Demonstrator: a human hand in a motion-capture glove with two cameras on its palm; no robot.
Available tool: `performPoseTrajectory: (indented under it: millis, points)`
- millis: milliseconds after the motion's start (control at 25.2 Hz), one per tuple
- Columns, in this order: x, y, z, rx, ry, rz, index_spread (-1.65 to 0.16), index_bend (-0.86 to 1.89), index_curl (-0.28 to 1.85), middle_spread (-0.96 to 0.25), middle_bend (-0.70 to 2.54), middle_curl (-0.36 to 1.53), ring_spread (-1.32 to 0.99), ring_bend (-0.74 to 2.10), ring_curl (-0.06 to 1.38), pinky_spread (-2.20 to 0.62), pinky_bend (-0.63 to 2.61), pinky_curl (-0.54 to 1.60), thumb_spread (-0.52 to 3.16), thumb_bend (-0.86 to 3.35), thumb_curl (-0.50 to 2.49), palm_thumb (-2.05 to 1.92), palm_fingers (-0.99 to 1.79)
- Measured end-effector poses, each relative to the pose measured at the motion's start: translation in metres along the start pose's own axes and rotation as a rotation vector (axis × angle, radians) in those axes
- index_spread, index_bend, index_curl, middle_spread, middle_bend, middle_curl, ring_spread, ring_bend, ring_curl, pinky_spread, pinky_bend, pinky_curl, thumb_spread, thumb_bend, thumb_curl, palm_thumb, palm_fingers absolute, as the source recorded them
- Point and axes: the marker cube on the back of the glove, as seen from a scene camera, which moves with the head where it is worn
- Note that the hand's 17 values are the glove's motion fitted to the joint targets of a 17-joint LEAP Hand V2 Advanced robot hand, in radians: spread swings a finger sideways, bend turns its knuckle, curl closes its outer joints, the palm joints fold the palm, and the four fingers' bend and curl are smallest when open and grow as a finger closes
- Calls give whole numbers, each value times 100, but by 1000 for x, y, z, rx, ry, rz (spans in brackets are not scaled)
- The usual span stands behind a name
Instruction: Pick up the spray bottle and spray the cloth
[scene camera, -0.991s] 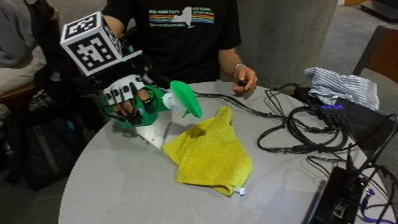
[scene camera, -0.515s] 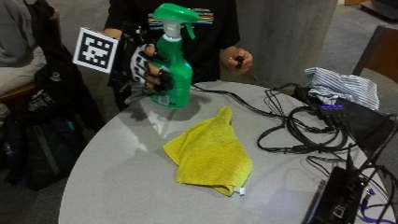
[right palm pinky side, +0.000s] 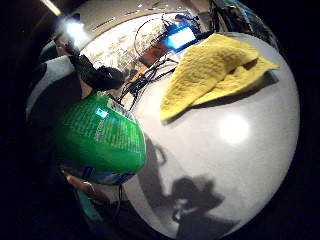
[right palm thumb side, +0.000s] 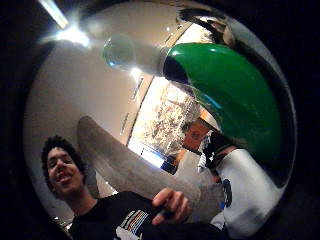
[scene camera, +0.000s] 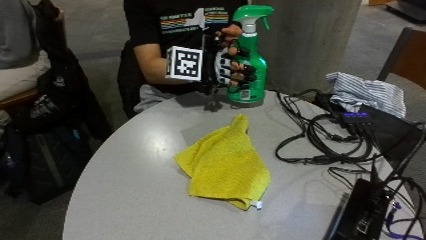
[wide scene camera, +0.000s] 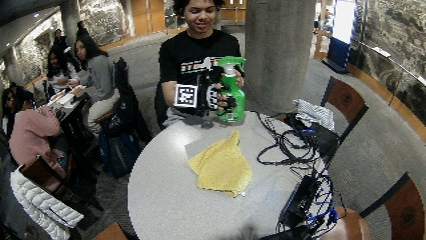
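Gloved right-hand grip (scene camera: 229, 62) clamped round upright green plastic spray bottle (scene camera: 249, 70), above grey round bench (scene camera: 133, 200); crumpled yellow cloth (scene camera: 223, 165) below-front.

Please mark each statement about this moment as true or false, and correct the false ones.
1. The gloved right hand has its grip around the green spray bottle. True.
2. The bottle lies on its side on the table. False: it is upright, held above the table's far edge.
3. The yellow cloth lies on the table, apart from the bottle. True.
4. The cloth hangs from the person's bare hand. False: no hand touches it.
5. Black cables lie on the table beside the cloth. True.
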Motion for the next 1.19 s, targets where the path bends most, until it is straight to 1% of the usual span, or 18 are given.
performPoseTrajectory:
  millis: [159, 317, 555, 634, 713, 832, 1031, 1110, 1189]
  points:
    - [1, 2, 24, -51, 10, 1, -25, 7, 16, 2, 23, 42, 1, 52, 36, 3, 70, 33, 78, -3, 56, 95, 93]
    - [8, 5, 38, -69, 33, 1, -25, 6, 15, 1, 23, 42, 1, 52, 36, 3, 71, 33, 79, -3, 55, 94, 92]
    - [18, 11, 40, -68, 45, 7, -25, 7, 15, 1, 22, 42, 0, 51, 36, 3, 72, 34, 80, -4, 54, 93, 89]
    - [20, 15, 33, -75, 68, 0, -25, 3, 14, 1, 22, 43, -1, 50, 36, 3, 73, 34, 81, -5, 52, 89, 83]
    - [21, 20, 19, -62, 100, -2, -27, -1, 13, 1, 23, 43, -1, 49, 37, 3, 75, 35, 82, -6, 50, 85, 71]
    - [27, 24, -14, -12, 183, -19, -29, -1, 10, 1, 26, 44, -1, 49, 37, 4, 77, 36, 84, -6, 48, 81, 66]
    - [44, 29, -89, 50, 430, -7, -29, 10, 12, 1, 27, 44, -1, 47, 35, 5, 74, 34, 88, -3, 46, 80, 70]
    - [53, 34, -117, 58, 524, -35, -29, 13, 14, 1, 28, 43, -1, 45, 34, 5, 71, 33, 89, -3, 45, 80, 73]
    - [59, 37, -131, 60, 572, -64, -29, 17, 16, 0, 28, 43, -1, 43, 34, 6, 68, 32, 90, -3, 45, 80, 76]
